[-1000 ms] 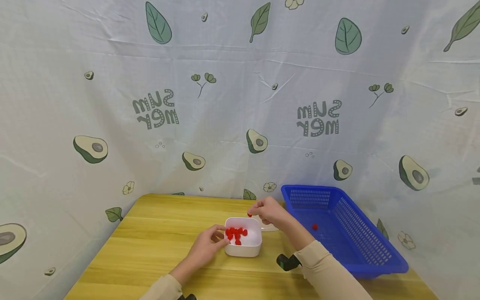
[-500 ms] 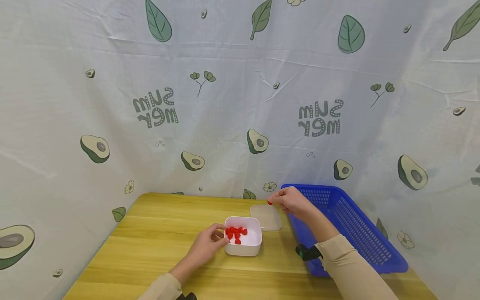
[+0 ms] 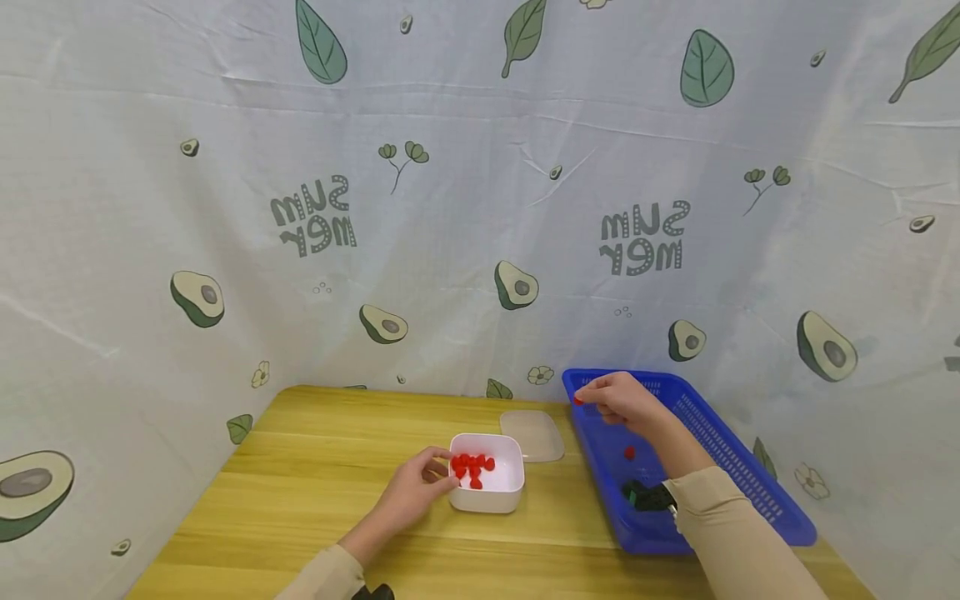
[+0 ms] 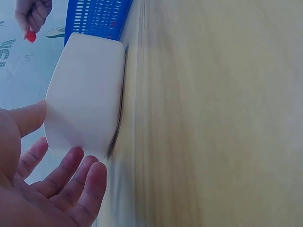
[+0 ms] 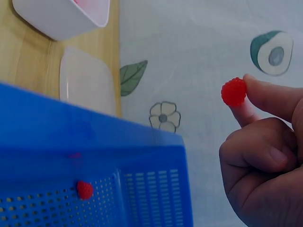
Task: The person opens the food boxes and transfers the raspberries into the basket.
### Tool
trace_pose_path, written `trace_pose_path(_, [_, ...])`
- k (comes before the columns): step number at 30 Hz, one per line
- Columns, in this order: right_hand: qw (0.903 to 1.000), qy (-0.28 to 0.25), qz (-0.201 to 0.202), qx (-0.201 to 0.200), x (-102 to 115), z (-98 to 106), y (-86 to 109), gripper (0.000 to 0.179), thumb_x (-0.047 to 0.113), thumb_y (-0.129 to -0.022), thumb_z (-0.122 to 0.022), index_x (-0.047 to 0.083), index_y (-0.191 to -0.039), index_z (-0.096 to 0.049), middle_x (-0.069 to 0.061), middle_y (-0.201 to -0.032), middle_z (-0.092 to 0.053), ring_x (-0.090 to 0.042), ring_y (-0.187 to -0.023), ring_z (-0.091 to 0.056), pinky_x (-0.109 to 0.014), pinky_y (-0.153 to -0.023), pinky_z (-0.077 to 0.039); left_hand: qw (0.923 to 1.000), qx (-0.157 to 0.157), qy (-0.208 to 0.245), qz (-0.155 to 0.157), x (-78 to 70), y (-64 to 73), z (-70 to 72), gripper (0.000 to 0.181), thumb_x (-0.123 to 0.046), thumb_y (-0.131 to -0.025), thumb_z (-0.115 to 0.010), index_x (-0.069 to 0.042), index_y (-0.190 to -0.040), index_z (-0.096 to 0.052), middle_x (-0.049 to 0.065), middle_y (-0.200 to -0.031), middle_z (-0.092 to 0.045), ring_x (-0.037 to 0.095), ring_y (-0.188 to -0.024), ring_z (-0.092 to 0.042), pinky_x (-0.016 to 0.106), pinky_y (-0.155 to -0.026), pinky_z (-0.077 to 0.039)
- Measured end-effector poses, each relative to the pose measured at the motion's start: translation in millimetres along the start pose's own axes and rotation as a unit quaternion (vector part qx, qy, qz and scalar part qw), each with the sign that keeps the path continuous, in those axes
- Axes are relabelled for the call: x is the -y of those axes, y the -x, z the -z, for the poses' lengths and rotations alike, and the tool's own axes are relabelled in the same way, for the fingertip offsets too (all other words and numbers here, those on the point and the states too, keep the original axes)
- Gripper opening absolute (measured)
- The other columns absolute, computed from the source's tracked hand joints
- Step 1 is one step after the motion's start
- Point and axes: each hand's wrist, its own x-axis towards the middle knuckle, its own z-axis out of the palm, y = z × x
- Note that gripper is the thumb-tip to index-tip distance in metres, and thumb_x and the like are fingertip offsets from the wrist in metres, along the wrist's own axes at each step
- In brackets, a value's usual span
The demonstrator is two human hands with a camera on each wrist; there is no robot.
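A small white box (image 3: 486, 500) stands on the table with several red raspberries (image 3: 475, 471) inside, mostly toward its left side. My left hand (image 3: 414, 490) rests at the box's left side, thumb near the front corner and relaxed fingers along the side; in the left wrist view the thumb (image 4: 33, 117) meets the rim. My right hand (image 3: 622, 402) is raised over the far left part of the blue basket (image 3: 787, 533). Between thumb and index finger it pinches one raspberry (image 5: 234, 91), seen plainly in the right wrist view. Another raspberry (image 3: 629, 453) lies on the basket floor.
A translucent lid (image 3: 532, 435) lies flat on the table (image 3: 337, 450), just behind and right of the box. The basket's raised wall stands right of both. A patterned cloth (image 3: 450, 208) hangs behind the table.
My right hand has moved right with the pinched raspberry, from beside the white box, past the lid, to over the blue basket. My left hand and the box have stayed put.
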Motion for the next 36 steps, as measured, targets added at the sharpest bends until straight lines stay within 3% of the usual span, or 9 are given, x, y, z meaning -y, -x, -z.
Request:
trace_pose_path(5, [0.9999, 0.005, -0.012, -0.011, -7.3, 13.5, -0.2, 0.023, 0.013, -0.097, -0.065, -0.01, -0.097, -0.067, 0.007, -0.056, -0.031, -0.009, -0.048, -0.026, -0.025, -0.048, -0.028, 1.0, 0.003, 0.001, 0.002, 0.4, -0.2, -0.6, 0.038, -0.024, -0.093, -0.073, -0.011, -0.128, -0.062, 0.003, -0.107, -0.067, 0.021, -0.096, -0.061, 0.037, -0.082, -0.053])
trace_pose_path(19, [0.9974, 0.031, -0.048, -0.044, -37.5, 41.4, 1.4, 0.022, 0.016, -0.096, -0.066, 0.004, -0.079, -0.06, 0.006, -0.055, -0.03, -0.01, -0.049, -0.029, -0.027, -0.05, -0.029, 1.0, 0.001, 0.002, 0.0, -0.4, 1.6, 0.0, 0.039, -0.024, -0.093, -0.074, -0.011, -0.127, -0.062, 0.003, -0.106, -0.068, 0.02, -0.095, -0.061, 0.034, -0.079, -0.053])
trace_pose_path(26, [0.9935, 0.049, -0.082, -0.062, -54.8, 49.3, 3.0, 0.046, 0.017, -0.095, -0.066, 0.016, -0.059, -0.038, 0.007, -0.051, -0.031, -0.009, -0.047, -0.03, -0.027, -0.05, -0.03, 1.0, -0.002, -0.003, -0.005, -0.1, 0.8, 0.1, 0.038, -0.023, -0.092, -0.074, -0.01, -0.126, -0.062, 0.004, -0.105, -0.068, 0.02, -0.094, -0.061, 0.033, -0.078, -0.052])
trace_pose_path(31, [0.99, 0.05, -0.105, -0.08, -69.6, 54.9, 6.1, 0.052, 0.016, -0.095, -0.065, 0.017, -0.054, -0.034, 0.008, -0.048, -0.031, -0.009, -0.046, -0.03, -0.027, -0.048, -0.029, 1.0, 0.003, -0.002, -0.008, 1.0, 1.3, -0.7, 0.038, -0.023, -0.092, -0.074, -0.009, -0.126, -0.062, 0.003, -0.105, -0.068, 0.019, -0.093, -0.06, 0.032, -0.077, -0.052])
trace_pose_path(36, [0.9845, 0.083, -0.123, -0.093, -81.1, 59.3, 10.8, 0.052, 0.019, -0.096, -0.064, 0.018, -0.052, -0.036, 0.008, -0.047, -0.033, -0.007, -0.045, -0.03, -0.025, -0.046, -0.029, 1.0, 0.006, -0.001, -0.002, 3.3, 1.1, -2.0, 0.039, -0.024, -0.093, -0.073, -0.01, -0.127, -0.062, 0.003, -0.106, -0.067, 0.02, -0.094, -0.06, 0.034, -0.079, -0.052])
